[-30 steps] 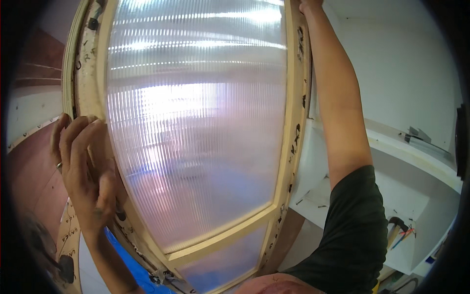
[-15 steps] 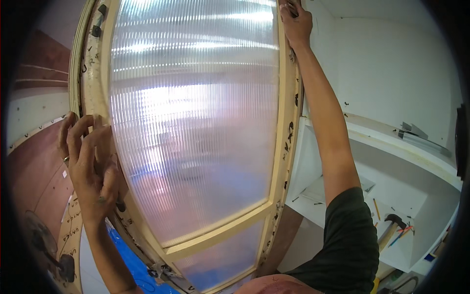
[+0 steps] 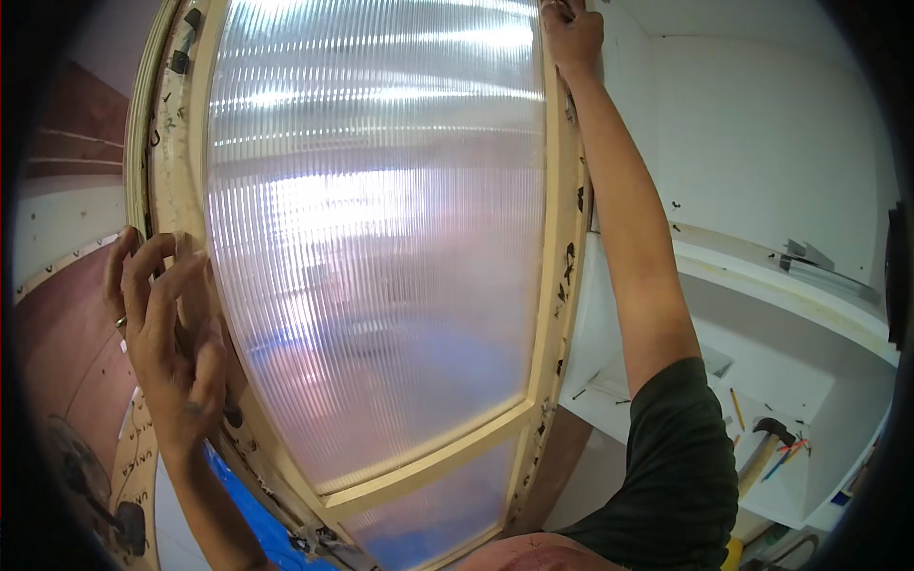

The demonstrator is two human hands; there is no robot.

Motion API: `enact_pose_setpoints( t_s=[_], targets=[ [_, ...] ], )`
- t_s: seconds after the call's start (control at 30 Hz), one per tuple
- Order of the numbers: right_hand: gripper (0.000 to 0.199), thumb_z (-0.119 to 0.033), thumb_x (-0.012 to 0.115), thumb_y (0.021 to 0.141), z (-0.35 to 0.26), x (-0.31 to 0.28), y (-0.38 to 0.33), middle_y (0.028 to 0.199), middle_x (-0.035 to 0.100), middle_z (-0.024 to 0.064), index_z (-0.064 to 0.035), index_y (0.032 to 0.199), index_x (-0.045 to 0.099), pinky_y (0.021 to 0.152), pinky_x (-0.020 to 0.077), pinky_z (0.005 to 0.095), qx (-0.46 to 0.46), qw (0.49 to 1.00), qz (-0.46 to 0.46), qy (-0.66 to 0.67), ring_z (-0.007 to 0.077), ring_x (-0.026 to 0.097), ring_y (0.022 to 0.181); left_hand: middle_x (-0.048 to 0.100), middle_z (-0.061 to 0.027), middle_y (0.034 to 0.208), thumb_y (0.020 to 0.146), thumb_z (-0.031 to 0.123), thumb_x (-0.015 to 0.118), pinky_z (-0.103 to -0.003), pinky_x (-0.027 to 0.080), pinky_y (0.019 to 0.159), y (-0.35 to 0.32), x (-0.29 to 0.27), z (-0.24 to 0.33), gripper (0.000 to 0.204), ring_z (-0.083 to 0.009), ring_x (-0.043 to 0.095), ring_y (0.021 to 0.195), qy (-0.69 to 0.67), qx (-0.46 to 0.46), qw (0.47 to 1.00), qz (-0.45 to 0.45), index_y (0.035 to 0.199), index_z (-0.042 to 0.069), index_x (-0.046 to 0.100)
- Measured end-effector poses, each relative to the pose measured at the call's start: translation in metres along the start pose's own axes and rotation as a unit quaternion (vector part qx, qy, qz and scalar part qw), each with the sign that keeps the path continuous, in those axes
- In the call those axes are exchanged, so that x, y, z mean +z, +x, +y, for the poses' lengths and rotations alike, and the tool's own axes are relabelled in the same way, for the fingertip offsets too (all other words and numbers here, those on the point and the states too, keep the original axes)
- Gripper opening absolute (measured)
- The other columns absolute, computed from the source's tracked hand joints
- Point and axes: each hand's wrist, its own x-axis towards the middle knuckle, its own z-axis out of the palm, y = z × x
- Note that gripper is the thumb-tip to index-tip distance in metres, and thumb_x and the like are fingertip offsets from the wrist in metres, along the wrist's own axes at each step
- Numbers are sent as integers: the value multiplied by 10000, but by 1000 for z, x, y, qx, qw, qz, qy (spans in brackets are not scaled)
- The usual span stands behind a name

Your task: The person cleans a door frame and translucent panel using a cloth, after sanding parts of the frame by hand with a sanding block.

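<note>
In front of me stands a tall pale wooden-framed panel point(image 3: 562, 228) filled with ribbed translucent sheet point(image 3: 381, 257); a crossbar point(image 3: 428, 457) divides it low down. My left hand point(image 3: 171, 333) touches the frame's left side, its fingers bent and spread apart, with the thumb separate from them. High on the opposite side, my right hand point(image 3: 574, 46) has its fingers curled round the frame's edge. The top of that hand lies at the picture's rim, and a dark spot between its fingers is too small to name. Dark marks run along both frame sides.
White shelving point(image 3: 762, 266) stands on the right. A claw hammer point(image 3: 766, 447), a pencil point(image 3: 738, 409) and screws lie on its lower shelf; metal pieces point(image 3: 819, 271) lie above. A fan-like round object point(image 3: 81, 466) is at lower left, near blue sheeting point(image 3: 248, 504).
The panel's left side and my left hand sit slightly farther left and lower in view. My right hand keeps its hold near the top, shifted only a little.
</note>
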Motion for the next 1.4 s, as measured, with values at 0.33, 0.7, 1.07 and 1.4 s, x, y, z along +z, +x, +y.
enact_pose_setpoints(
  t_s=[0.33, 0.7, 1.07, 1.4],
  targets=[
    [479, -311, 677, 960, 4, 10, 25, 953, 696, 305, 39, 1286, 664, 795, 551, 458, -17, 1000, -3, 25, 413, 696, 874, 529, -169, 1462, 641, 159, 534, -561, 166, 1273, 1, -1, 0, 673, -381, 236, 1540, -6, -1, 1000, -12, 1297, 49, 640],
    [499, -316, 670, 951, 11, 34, 66, 1193, 649, 355, 48, 1292, 653, 1042, 490, 458, -8, 999, 21, -28, 454, 634, 1159, 484, -163, 1497, 629, 142, 526, -551, 173, 1277, 1, -1, 1, 783, -348, 198, 1557, -61, -5, 998, -7, 1403, 28, 560],
    [278, -313, 639, 1003, 65, -2, 136, 763, 597, 58, -88, 841, 638, 690, 495, 326, 209, 824, 76, 522, 162, 565, 703, 549, -157, 1442, 573, 178, 526, -549, 185, 1271, 5, 1, 4, 784, -373, 266, 1530, -26, -9, 1000, 7, 1340, 44, 623],
    [403, -266, 760, 895, -54, -99, -79, 1124, 699, 97, -19, 1186, 631, 943, 533, 395, 257, 735, -209, 592, 210, 658, 1017, 552, -182, 1422, 902, 520, 644, -548, 249, 1222, -2, -2, 3, 689, -390, 332, 1485, -24, -3, 998, 52, 1390, 37, 585]
  ],
)
